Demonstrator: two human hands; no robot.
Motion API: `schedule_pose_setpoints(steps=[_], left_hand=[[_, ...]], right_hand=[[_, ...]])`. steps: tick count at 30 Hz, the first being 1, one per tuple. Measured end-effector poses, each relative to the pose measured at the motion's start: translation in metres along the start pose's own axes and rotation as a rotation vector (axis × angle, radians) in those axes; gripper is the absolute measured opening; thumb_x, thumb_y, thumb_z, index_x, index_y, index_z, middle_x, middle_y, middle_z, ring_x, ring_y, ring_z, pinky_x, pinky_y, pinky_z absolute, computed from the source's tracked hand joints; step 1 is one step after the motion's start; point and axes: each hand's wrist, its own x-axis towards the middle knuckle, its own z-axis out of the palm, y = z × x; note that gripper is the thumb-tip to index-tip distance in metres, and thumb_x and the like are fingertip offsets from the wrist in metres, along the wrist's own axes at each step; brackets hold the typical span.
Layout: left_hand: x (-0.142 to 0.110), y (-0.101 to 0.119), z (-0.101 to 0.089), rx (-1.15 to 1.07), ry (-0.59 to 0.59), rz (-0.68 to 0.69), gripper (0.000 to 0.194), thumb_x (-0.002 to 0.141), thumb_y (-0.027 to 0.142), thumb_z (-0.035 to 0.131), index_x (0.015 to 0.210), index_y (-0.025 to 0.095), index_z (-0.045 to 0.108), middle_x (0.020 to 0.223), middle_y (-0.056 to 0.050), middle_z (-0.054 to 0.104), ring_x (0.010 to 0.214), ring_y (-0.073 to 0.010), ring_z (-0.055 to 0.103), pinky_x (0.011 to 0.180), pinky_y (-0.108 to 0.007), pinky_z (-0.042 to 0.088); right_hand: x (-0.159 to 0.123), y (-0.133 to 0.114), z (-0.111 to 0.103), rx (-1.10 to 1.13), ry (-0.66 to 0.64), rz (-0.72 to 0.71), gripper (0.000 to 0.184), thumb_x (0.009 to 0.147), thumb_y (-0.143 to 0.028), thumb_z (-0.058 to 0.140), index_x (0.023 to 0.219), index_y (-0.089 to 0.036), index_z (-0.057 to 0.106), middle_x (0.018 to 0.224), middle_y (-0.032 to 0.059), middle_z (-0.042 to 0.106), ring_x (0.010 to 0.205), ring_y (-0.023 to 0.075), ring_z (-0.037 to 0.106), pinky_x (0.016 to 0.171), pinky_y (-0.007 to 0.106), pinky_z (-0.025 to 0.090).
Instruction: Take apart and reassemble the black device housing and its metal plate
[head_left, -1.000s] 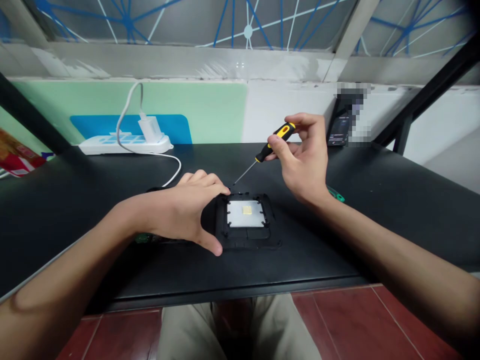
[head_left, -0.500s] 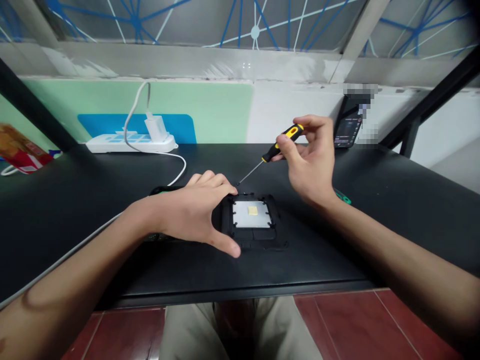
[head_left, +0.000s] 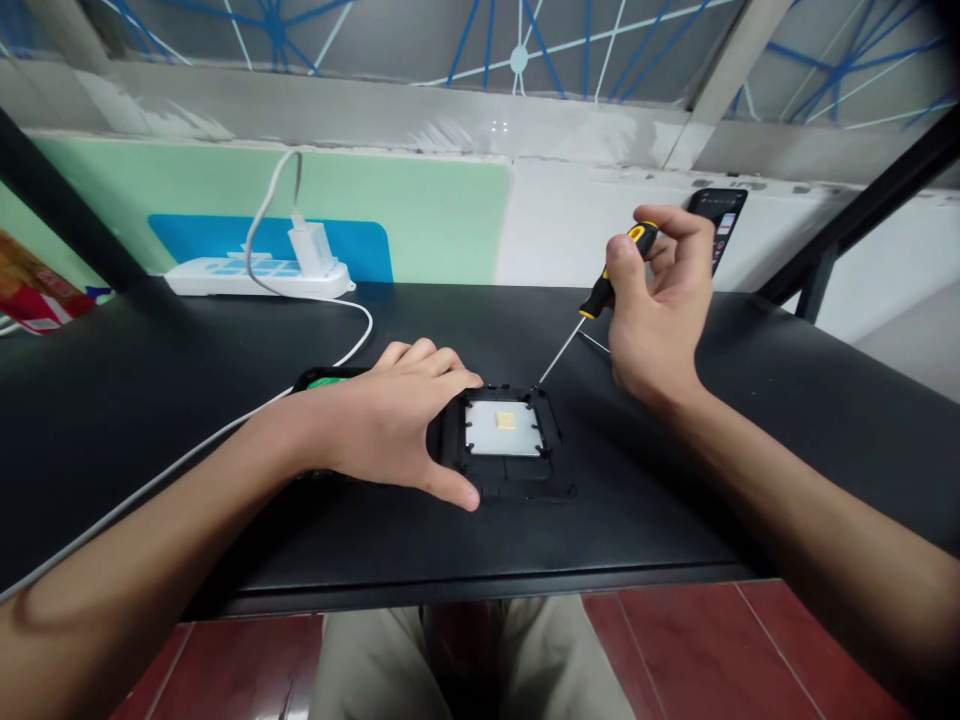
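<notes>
A black plastic casing (head_left: 559, 468) lies on the table, with a silver-white plate (head_left: 487, 438) and a small yellowish square pad (head_left: 506, 421) in its middle. My left hand (head_left: 390, 420) spans its left part, thumb at the near edge and fingers at the far edge, holding it down. Between the thumb and fingers of my right hand (head_left: 664, 310) is a black and yellow screwdriver (head_left: 598, 298), tilted, its tip at the casing's far right corner. Whether the tip sits in a screw is too small to tell. A green part (head_left: 326, 381) shows behind my left hand, mostly hidden.
A thin metal shaft (head_left: 592, 342) lies beside my right hand, partly hidden by it. A phone (head_left: 721, 225) leans against the wall. At the back left stand a white power strip (head_left: 225, 280) with a charger (head_left: 311, 250) and white cable (head_left: 364, 312), and a red packet (head_left: 37, 300).
My right hand has carried the screwdriver rightward, its tip going from beside my left fingers to the casing's far right corner. The left hand has stayed in place.
</notes>
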Motion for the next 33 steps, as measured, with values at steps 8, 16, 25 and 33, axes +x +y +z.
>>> schedule_pose_setpoints(steps=[8,16,25,33], left_hand=[[0.000,0.001,0.001,-0.013,0.003,0.009,0.099,0.071,0.078,0.072,0.147,0.020,0.046,0.133,-0.011,0.054,0.118,-0.0328,0.045,0.104,-0.044,0.034],[0.000,0.008,0.001,-0.093,0.077,0.074,0.088,0.078,0.078,0.068,0.147,0.027,0.047,0.137,-0.007,0.054,0.125,-0.0313,0.044,0.108,-0.042,0.030],[0.005,0.011,0.011,-0.032,0.153,0.164,0.084,0.078,0.081,0.066,0.142,0.028,0.054,0.134,-0.012,0.055,0.126,-0.0362,0.047,0.110,-0.051,0.029],[0.008,0.016,0.017,-0.008,0.187,0.144,0.086,0.078,0.083,0.063,0.144,0.029,0.056,0.132,-0.014,0.056,0.126,-0.0360,0.047,0.111,-0.052,0.029]], right_hand=[[-0.006,-0.013,0.002,-0.017,-0.033,-0.051,0.021,0.089,-0.045,0.069,0.106,-0.035,0.062,0.100,0.0032,0.060,0.090,0.0199,0.058,0.077,0.034,0.056],[-0.010,-0.013,0.006,-0.012,-0.073,-0.096,0.030,0.087,-0.051,0.070,0.111,-0.034,0.061,0.109,0.0015,0.058,0.094,0.0174,0.061,0.074,0.034,0.058],[-0.013,-0.011,0.006,-0.031,-0.115,-0.015,0.033,0.088,-0.057,0.067,0.116,-0.041,0.058,0.110,0.0007,0.062,0.109,0.0227,0.067,0.072,0.034,0.063],[-0.015,-0.020,0.007,-0.034,-0.082,-0.042,0.031,0.088,-0.052,0.069,0.114,-0.036,0.061,0.116,0.0028,0.060,0.104,0.0211,0.065,0.057,0.028,0.056]])
